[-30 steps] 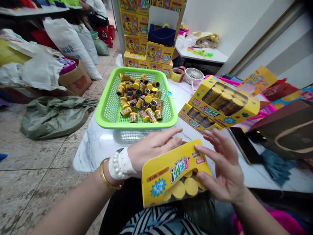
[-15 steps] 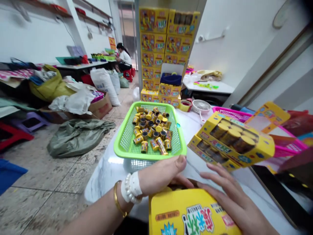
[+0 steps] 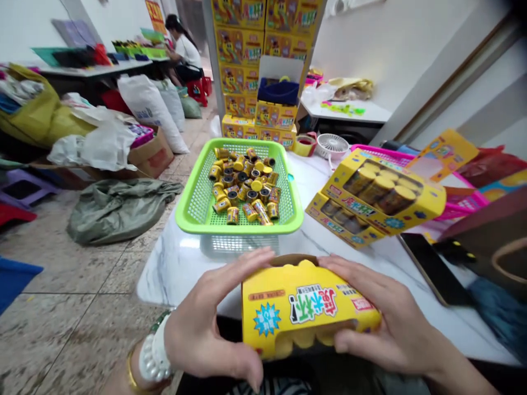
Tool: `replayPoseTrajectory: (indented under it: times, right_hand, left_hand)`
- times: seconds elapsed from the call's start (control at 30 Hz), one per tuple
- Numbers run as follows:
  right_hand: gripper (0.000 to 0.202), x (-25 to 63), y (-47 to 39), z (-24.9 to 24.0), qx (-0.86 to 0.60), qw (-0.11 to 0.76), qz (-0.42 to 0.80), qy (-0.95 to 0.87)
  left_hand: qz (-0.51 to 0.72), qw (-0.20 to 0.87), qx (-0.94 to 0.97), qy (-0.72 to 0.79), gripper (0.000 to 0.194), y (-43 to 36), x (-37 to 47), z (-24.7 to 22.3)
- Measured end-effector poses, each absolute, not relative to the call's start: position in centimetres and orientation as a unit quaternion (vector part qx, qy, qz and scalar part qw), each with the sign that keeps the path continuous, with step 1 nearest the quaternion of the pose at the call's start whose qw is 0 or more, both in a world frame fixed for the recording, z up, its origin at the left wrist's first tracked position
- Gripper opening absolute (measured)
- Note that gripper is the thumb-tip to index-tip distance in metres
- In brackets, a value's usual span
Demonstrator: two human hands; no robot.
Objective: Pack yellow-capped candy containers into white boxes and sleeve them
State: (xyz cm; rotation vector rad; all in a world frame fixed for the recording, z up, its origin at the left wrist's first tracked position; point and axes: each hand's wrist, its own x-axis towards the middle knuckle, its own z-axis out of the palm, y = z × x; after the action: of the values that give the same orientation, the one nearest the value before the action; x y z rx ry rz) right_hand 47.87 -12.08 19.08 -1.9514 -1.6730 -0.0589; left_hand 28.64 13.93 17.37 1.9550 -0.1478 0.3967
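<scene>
A yellow cardboard display box (image 3: 263, 296) is held low at the table's near edge, tilted, with printed characters facing up. Rounded yellow tops of small cups (image 3: 304, 336) show in its cut-out window. My left hand (image 3: 201, 315) curves round the box's left end, fingers over the far edge and thumb below. On the opposite end, my right hand (image 3: 382, 307) grips it with fingers along the top and thumb at the window. A brown flap (image 3: 294, 259) stands up at its far side. Beyond is a green basket (image 3: 186, 211) with many small yellow-and-black cups (image 3: 247, 186).
Two filled yellow boxes (image 3: 379, 186) are stacked on the marble-patterned table (image 3: 173, 274), right of the basket. A phone (image 3: 432, 269), a pink basket (image 3: 461, 211) and a small fan (image 3: 332, 145) lie around them. More boxes (image 3: 242, 82) are piled behind. A person (image 3: 185, 52) sits far off.
My left hand has moved from across the box's far opening to its left end. The box has tipped, so its front window now shows. My view has turned downward.
</scene>
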Motion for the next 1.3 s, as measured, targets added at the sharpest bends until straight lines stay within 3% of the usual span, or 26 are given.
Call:
replayPoseTrajectory:
  times: [0.1,0.37,0.57,0.77,1.0,1.13,1.3]
  right_hand:
    - [0.090,47.7,-12.4,18.4,-0.751,0.302,-0.003,-0.587]
    - [0.068,47.6,-12.4,18.3,-0.751,0.339,0.026,-0.566]
    - [0.058,48.0,-12.1,18.3,-0.755,0.353,0.044,-0.551]
    - [0.066,48.6,-11.7,18.4,-0.714,0.357,0.049,-0.600]
    - [0.062,48.4,-10.4,18.9,-0.670,0.420,0.080,-0.607]
    - [0.067,48.5,-10.5,19.0,-0.684,0.368,0.061,-0.627]
    - [0.071,48.4,-11.5,19.3,-0.689,0.310,0.114,-0.646]
  left_hand:
    - [0.179,0.504,0.844,-0.036,0.111,13.7,28.0,16.3]
    - [0.214,0.384,0.894,-0.088,0.077,13.2,29.6,17.8]
    - [0.170,0.372,0.912,-0.018,0.050,12.5,30.0,18.6]
    - [0.169,0.328,0.930,0.003,0.056,11.7,29.7,19.2]
    - [0.209,0.312,0.923,-0.082,0.044,12.8,31.2,19.2]
    - [0.208,0.312,0.923,-0.089,0.050,13.1,31.7,18.5]
    - [0.208,0.350,0.910,-0.083,0.037,12.6,31.5,19.1]
